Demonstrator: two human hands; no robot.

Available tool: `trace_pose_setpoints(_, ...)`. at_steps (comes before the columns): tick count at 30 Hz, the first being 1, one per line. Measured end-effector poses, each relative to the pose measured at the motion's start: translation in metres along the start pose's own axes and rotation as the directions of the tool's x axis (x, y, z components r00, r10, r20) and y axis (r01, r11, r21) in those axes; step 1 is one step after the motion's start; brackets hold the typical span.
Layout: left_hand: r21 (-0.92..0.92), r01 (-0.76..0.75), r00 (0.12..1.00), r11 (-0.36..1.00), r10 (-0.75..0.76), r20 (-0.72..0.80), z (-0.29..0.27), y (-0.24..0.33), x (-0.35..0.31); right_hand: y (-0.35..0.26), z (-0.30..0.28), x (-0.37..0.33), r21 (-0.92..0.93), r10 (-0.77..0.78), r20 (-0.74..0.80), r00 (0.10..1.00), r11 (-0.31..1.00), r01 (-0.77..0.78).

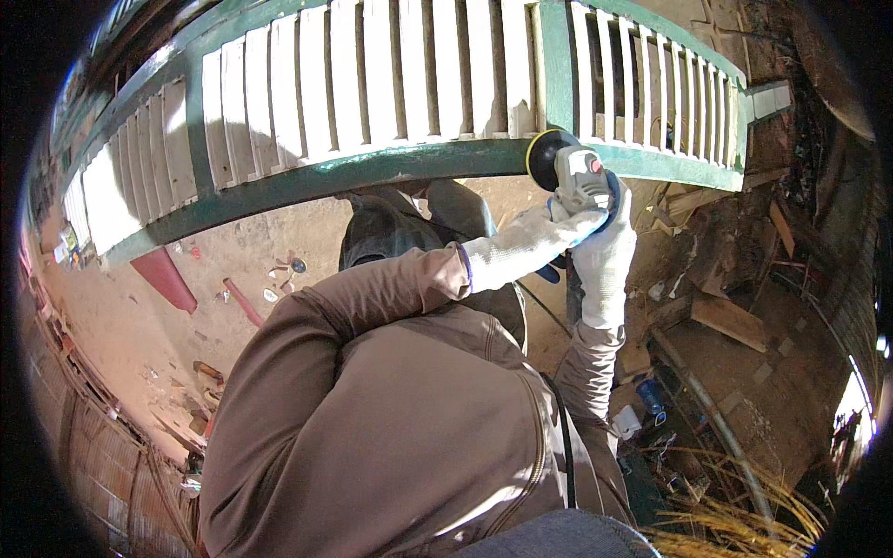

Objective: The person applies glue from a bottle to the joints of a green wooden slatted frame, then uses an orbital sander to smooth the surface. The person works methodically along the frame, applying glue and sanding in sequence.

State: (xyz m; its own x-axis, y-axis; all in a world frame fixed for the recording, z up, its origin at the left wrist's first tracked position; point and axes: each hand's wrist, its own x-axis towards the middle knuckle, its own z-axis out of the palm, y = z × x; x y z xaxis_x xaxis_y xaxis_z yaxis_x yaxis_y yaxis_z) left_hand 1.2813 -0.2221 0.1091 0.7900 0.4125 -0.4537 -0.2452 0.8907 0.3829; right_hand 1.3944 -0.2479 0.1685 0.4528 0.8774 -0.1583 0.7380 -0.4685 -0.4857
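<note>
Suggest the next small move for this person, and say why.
Probably ease the tool along the green rail: the left hand and right hand both hold it, and its disc overlaps that rail, though contact is unclear.

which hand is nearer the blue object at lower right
Right: the right hand is above the blue object in the picture; the left hand is farther up and to the left.

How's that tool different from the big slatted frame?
The power tool is small; the slatted frame is much longer. The power tool has a grey body and round black disc; the slatted frame has green bars and white slats. The left hand and right hand hold the power tool, not the slatted frame. Both catch sunlight.
</note>
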Motion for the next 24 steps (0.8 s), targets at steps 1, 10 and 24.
trace_pose_setpoints(1,0.064,0.027,1.0,0.998,-0.026,-0.008,-0.001,0.0,0.001,0.0,0.0,-0.001,-0.013,0.005,-0.001,1.0,1.0,-0.005)
trace_pose_setpoints(10,-0.09,-0.001,0.983,0.996,0.017,0.183,-0.01,-0.029,0.002,0.009,-0.002,-0.018,-0.032,0.027,-0.046,0.999,0.999,-0.028)
trace_pose_setpoints(24,0.265,0.299,0.954,0.916,-0.285,-0.092,0.014,0.058,-0.024,-0.005,0.003,0.002,-0.02,-0.029,-0.023,0.999,0.999,0.028)
